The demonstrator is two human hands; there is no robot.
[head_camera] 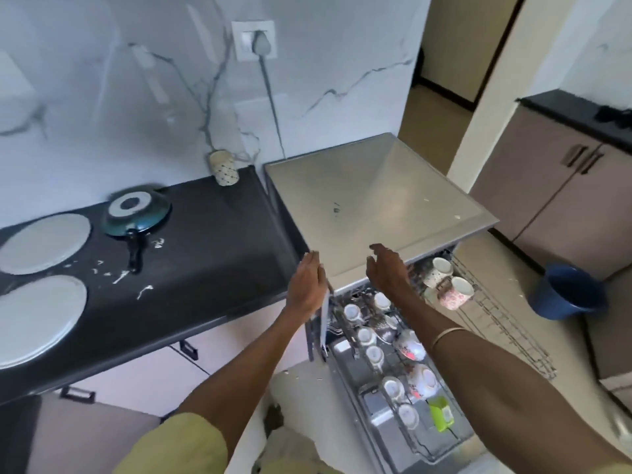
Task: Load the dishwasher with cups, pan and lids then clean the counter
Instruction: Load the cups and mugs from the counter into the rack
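Note:
The steel-topped dishwasher [369,196] stands at the end of the dark counter [219,254], its door down and both racks pulled out. Several white and floral cups [366,336] sit in the upper rack [444,436]; two floral mugs [451,290] lie in the wire rack on the right. A teal pan [136,213] rests upside down on the counter, beside two round grey lids [46,242] [37,319]. One patterned cup [224,167] stands at the wall. My left hand [307,285] hovers open at the dishwasher's front left corner. My right hand [388,268] hovers open over its front edge.
White spills and crumbs [119,277] lie on the counter in front of the pan. A blue bucket [566,292] stands on the floor right of the racks. Brown cabinets [561,200] line the right side. A plug and cable [261,46] hang on the marble wall.

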